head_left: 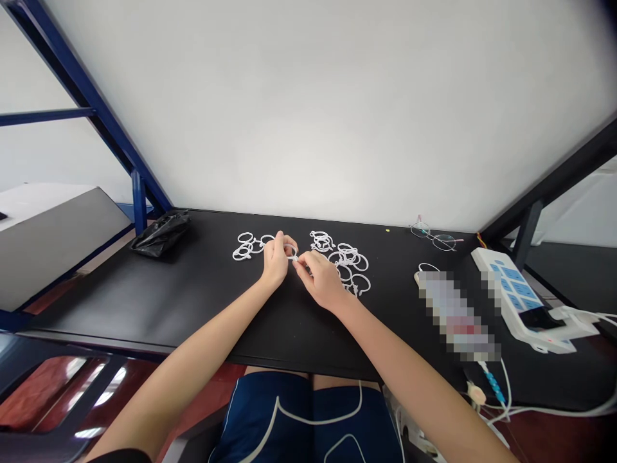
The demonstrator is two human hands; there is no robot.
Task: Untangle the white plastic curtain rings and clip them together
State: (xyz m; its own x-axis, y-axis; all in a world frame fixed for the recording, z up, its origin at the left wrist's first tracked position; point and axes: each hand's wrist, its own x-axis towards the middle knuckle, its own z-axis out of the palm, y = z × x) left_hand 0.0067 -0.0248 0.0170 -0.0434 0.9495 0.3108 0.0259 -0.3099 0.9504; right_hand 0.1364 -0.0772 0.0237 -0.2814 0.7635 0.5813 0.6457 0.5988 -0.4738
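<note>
Both of my hands meet over the middle of a black table (193, 302). My left hand (276, 258) and my right hand (319, 278) are closed in a pinch on one small white plastic ring (291, 252) held between them. A small pile of white rings (249, 246) lies just left of my left hand. A larger pile of white rings (348, 260) lies right of and behind my right hand.
A crumpled black bag (161, 234) sits at the table's far left. Glasses (434, 236) lie at the far right, near a white power strip (518, 298) with cables. A blurred object (456, 315) lies beside it. A white wall rises behind; blue frame bars (96, 109) stand left.
</note>
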